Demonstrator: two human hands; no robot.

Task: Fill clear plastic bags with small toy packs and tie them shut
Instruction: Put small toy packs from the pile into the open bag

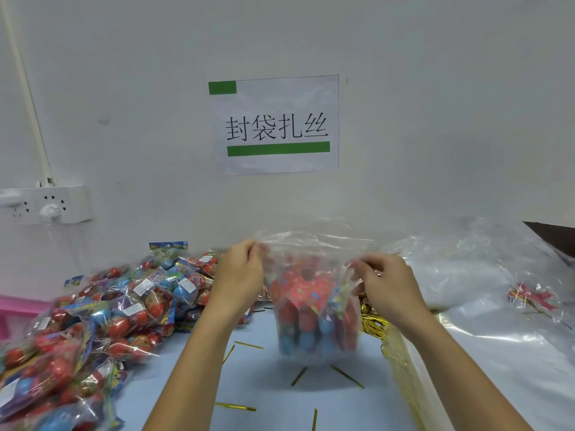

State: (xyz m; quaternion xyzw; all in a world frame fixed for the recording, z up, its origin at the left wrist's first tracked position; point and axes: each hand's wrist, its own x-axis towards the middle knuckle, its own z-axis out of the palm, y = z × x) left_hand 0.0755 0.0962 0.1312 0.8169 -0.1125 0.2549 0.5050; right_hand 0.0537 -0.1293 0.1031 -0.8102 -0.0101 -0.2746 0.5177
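A clear plastic bag (pixel 315 318) hangs just above the blue table, blurred, with red and blue toy packs inside. My left hand (pixel 241 273) pinches the bag's top edge on the left. My right hand (pixel 385 281) pinches the top edge on the right. The bag's mouth is stretched open between them. A large heap of small toy packs (pixel 102 312) with red and blue balls lies on the table to the left. Several gold twist ties (pixel 347 376) lie scattered on the table under and in front of the bag.
A bundle of gold ties (pixel 373 321) lies right of the bag. A pile of clear plastic bags (pixel 460 272) covers the right side. The white wall behind carries a paper sign (pixel 277 126) and a power strip (pixel 46 205). A pink edge (pixel 18 304) shows far left.
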